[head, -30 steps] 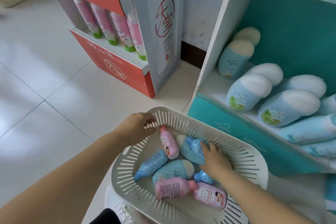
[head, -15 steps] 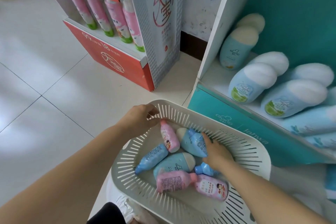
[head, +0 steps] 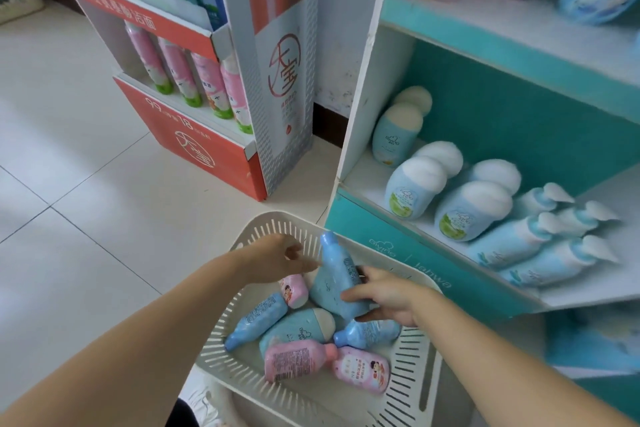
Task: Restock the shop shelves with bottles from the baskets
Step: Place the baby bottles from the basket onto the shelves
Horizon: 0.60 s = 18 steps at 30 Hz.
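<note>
Blue plastic is rising from the white basket [head: 414,388]: our right hand [head: 388,298] is curling its fingers round the blue bottle [head: 337,274], which is now standing tilted, cap up, above the other bottles [head: 298,360], where half a second ago it was lying among them. Our left hand [head: 273,260] is staying at the basket's far rim; we cannot tell whether it is gripping. The teal shelf [head: 381,243] is sitting just beside.
</note>
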Available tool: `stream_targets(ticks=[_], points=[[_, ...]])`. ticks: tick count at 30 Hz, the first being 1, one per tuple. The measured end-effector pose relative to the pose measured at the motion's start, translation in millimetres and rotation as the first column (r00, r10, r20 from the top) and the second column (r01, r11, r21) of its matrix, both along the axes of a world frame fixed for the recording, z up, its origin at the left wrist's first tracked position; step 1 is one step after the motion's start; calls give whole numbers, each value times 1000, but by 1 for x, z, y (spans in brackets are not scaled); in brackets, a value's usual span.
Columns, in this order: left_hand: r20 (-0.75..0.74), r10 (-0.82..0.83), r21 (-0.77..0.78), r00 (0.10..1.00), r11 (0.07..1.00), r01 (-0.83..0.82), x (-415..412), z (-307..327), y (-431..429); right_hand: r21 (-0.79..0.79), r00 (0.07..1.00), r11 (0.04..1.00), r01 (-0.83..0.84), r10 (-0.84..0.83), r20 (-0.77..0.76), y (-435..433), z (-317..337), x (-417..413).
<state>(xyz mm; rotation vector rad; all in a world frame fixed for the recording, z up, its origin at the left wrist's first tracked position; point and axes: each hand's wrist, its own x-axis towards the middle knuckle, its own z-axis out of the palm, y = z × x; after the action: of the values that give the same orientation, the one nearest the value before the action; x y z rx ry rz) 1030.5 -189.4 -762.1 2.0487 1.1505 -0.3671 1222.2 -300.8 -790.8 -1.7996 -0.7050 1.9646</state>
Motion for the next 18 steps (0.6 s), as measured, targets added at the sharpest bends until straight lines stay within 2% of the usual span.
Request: stream_targets(ticks=[2, 3, 5, 6, 10, 14, 18], points=[[70, 58, -97, 996, 994, -51, 8, 17, -10, 73, 999, 997, 29, -27, -34, 3, 33, 3], [148, 130, -204, 980, 974, -99, 12, 28, -15, 110, 999, 993, 32, -29, -37, 2, 50, 4], [306, 309, -415, 900, 894, -166, 22, 51, -27, 176, 999, 984, 22, -17, -32, -1, 84, 5], [379, 370, -457, 848, 872, -176, 28, 62, -32, 206, 1000, 978, 13, -8, -25, -3, 99, 6], [555, 495, -481, 669, 847, -228, 47, 101, -53, 310, 1000, 951, -6, 7, -3, -20, 151, 15], [646, 497, -433, 579, 863, -259, 62, 129, -63, 429, 996, 902, 42, -74, 58, -34, 180, 26], [741, 429, -282, 516, 897, -340, 91, 170, -67, 615, 958, 777, 136, -261, 117, -48, 200, 45]])
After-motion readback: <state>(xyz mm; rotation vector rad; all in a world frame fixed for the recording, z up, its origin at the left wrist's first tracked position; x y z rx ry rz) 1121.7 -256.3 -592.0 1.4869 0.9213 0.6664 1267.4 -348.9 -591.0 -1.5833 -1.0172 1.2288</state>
